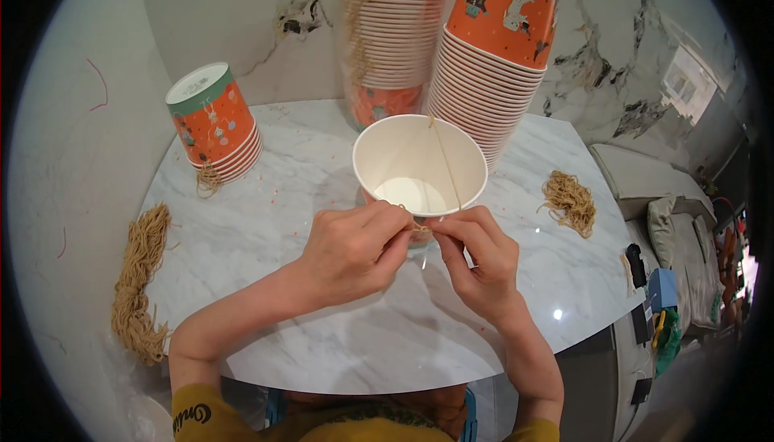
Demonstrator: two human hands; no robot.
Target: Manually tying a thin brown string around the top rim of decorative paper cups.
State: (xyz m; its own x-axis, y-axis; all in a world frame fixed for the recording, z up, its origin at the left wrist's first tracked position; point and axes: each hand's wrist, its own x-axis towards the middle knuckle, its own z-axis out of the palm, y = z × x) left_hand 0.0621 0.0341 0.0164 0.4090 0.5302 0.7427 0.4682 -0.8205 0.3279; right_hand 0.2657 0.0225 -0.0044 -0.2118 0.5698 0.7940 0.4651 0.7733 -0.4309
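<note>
A large white-lined paper bucket [377, 160] stands upright in front of me, its mouth facing up. Thin tan twine [443, 156] crosses its opening from the far rim to the near rim, close to my right fingers. At the bucket's near side, just below the rim, my left hand [355, 249] pinches a bit of the twine. My right hand [481, 261] is closed in a pinch on the same twine, a small gap from the left. The fingertips partly cover the bucket's orange front, and a small loop of twine shows between them.
Behind the bucket rise two tall stacks of paper buckets, one plastic-wrapped [399, 19], one bare [492, 79]. A shorter upside-down stack [214, 124] stands left. Twine bundles lie at the left edge [141, 281] and right [570, 203] of the marble-patterned table [322, 345].
</note>
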